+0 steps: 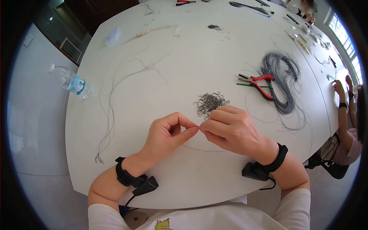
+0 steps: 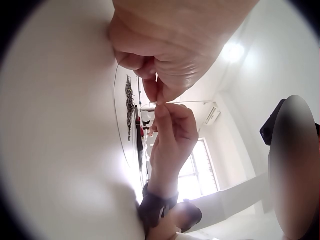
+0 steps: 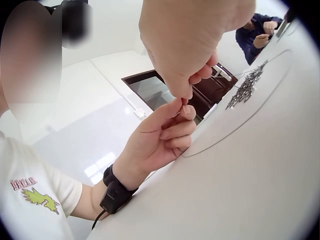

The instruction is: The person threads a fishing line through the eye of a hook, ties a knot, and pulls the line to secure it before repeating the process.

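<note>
A person's left hand point(image 1: 170, 132) and right hand point(image 1: 233, 128) met fingertip to fingertip above a white table point(image 1: 172, 184), each pinching thumb to forefinger on a thin grey strand point(image 1: 211, 151) that looped out over the tabletop; anything smaller between the tips could not be made out. A pile of small hooks point(image 1: 209, 104) lay just beyond the right hand. Farther right, red-handled pliers point(image 1: 262, 92) lay beside a bundle of grey line point(image 1: 283, 104).

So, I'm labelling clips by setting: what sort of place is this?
Likely a shared workroom for small handwork: a pile of hooks and red-handled pliers lie on the white table, with another person beside it.
</note>
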Available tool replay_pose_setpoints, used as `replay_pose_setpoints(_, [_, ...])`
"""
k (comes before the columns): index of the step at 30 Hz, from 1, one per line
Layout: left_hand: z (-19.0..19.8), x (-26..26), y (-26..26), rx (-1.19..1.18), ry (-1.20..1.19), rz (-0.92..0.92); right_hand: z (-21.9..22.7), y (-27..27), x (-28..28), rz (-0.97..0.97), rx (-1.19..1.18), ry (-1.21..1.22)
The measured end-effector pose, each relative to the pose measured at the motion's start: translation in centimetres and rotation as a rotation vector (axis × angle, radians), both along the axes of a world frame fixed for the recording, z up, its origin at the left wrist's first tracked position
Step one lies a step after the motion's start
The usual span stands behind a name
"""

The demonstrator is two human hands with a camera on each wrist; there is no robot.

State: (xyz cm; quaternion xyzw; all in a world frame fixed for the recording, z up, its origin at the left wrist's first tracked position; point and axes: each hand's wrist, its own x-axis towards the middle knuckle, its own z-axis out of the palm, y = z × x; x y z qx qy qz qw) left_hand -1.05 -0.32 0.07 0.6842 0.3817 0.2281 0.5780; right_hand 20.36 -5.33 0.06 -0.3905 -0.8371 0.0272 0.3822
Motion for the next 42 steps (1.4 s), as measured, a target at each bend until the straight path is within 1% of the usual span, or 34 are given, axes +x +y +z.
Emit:
replay_pose_setpoints(6, [0.0,0.0,0.0,-0.025,-0.001,0.014,0.3,-0.1,-0.1,-0.002,-0.102,0.042])
replay_pose_setpoints(8, [-0.2,0.0,0.0,-0.040,-0.012,0.027,0.8,-0.3,-0.2,-0.021,-0.188,0.105])
replay_pose_setpoints(11, [-0.1,-0.1,0.0,-0.071,-0.007,0.030,0.6,-0.3,-0.1,-0.040,-0.213,0.140])
replay_pose_setpoints(14, [0.0,-0.1,0.0,-0.064,0.007,0.026,0.9,-0.3,0.1,-0.038,-0.249,0.128])
replay_pose_setpoints(18, [-0.2,-0.1,0.0,-0.061,-0.003,0.018,0.4,-0.2,0.0,-0.020,-0.221,0.146])
replay_pose_setpoints(23, [-0.5,-0.1,0.1,-0.050,-0.007,0.017,0.3,-0.2,0.0,-0.001,-0.247,0.171])
replay_pose_setpoints(30, [-0.2,-0.1,0.0,-0.032,0.004,-0.008,0.2,-0.3,0.0,-0.013,-0.296,0.181])
replay_pose_setpoints(32, [-0.3,0.0,0.0,-0.028,0.001,-0.010,-0.1,-0.3,0.0,-0.028,-0.356,0.220])
replay_pose_setpoints(36, [-0.5,0.1,0.1,-0.008,-0.003,-0.021,0.1,-0.2,0.1,-0.032,-0.384,0.228])
replay_pose_setpoints(38, [-0.7,0.1,0.1,-0.043,-0.045,0.004,0.7,-0.3,0.2,-0.022,-0.478,0.199])
replay_pose_setpoints(42, [-0.3,0.2,0.0,-0.053,-0.106,0.036,0.8,-0.4,0.4,-0.023,-0.518,0.253])
